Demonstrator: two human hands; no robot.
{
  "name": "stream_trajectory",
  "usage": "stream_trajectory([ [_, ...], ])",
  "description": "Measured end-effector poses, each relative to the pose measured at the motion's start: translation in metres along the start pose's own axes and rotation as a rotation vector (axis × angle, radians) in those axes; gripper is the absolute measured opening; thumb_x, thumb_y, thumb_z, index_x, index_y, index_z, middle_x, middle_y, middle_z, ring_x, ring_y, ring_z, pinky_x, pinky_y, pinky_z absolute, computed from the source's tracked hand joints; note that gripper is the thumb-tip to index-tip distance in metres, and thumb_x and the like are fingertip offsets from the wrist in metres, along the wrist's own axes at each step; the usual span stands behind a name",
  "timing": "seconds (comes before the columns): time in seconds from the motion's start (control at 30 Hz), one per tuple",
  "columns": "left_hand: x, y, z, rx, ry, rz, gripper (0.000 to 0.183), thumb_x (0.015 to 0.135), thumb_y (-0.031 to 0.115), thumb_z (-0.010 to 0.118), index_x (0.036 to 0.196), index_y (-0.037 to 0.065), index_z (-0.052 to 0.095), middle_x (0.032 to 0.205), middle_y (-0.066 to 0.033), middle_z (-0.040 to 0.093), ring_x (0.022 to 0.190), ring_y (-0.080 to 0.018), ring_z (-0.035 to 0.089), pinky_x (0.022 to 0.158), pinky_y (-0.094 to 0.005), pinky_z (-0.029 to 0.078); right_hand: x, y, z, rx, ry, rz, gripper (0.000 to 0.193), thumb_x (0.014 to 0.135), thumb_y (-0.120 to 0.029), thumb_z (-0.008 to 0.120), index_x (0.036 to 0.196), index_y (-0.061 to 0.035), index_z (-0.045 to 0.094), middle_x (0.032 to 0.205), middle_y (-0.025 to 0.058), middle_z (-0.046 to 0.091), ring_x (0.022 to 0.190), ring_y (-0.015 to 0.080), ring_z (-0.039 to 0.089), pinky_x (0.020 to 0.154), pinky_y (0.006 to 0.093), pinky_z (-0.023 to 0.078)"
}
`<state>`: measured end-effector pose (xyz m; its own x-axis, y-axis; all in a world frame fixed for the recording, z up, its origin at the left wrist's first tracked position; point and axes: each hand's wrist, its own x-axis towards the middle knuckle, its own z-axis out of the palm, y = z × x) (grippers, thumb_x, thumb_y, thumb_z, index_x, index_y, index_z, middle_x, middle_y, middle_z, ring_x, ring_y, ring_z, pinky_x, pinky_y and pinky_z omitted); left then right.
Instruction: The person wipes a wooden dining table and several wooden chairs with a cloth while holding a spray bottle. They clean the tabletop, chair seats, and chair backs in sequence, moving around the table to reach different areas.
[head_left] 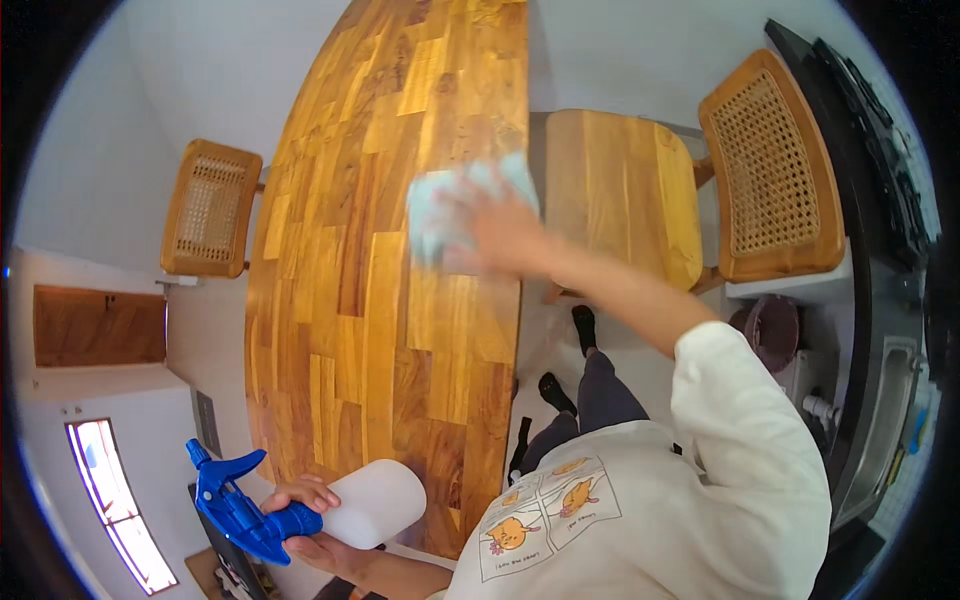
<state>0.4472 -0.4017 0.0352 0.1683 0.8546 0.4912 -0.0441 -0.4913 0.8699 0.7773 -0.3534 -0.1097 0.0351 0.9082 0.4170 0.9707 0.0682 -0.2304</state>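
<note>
1. Directly under the fingers of the right hand (pixel 497 230): pale aqua cloth (pixel 426 215), flat on the bench (pixel 340 240) at its right long edge. Roughly square, without a clear long axis.
2. Right fingers: seemingly spread, palm down over the cloth. Cannot tell, for blur, a pinch from a flat press.
3. Look of cloth: plain, soft-edged, partly hidden by the hand; perhaps reaching just past the bench edge.
4. Well apart, leftward and toward the body: spray bottle (pixel 378 503), much nearer to the left hand (pixel 318 552). Long axis slanting crosswise, blue trigger head (pixel 235 495) leftward, white base rightward.
5. Left fingers: wrapped around the bottle's neck.
6. Look of bottle: white rounded body, deep blue nozzle and collar; fill level impossible to tell.
7. Farther out: right cane-backed chair (pixel 630 200), seat beside the bench; left cane-backed chair (pixel 210 208) across.
</note>
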Motion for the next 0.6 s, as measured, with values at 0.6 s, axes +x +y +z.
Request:
stream_trajectory([
  [0.6, 0.074, -0.100, 0.254, -0.669, -0.655, -0.359, 0.043, 0.084, 0.054, 0.045, 0.113, 0.022, 0.043, 0.074, 0.0006, 0.044, 0.074, -0.0160, 0.044, 0.085, -0.0418, 0.039, -0.216, 0.127, 0.121, 0.003, -0.170, 0.633, 0.055, 0.083, -0.039, 0.053, 0.134, -0.0257, 0.036, 0.145, 0.0028, 0.022, 0.135, 0.0291, 0.012, 0.104, 0.0571, 0.008],
])
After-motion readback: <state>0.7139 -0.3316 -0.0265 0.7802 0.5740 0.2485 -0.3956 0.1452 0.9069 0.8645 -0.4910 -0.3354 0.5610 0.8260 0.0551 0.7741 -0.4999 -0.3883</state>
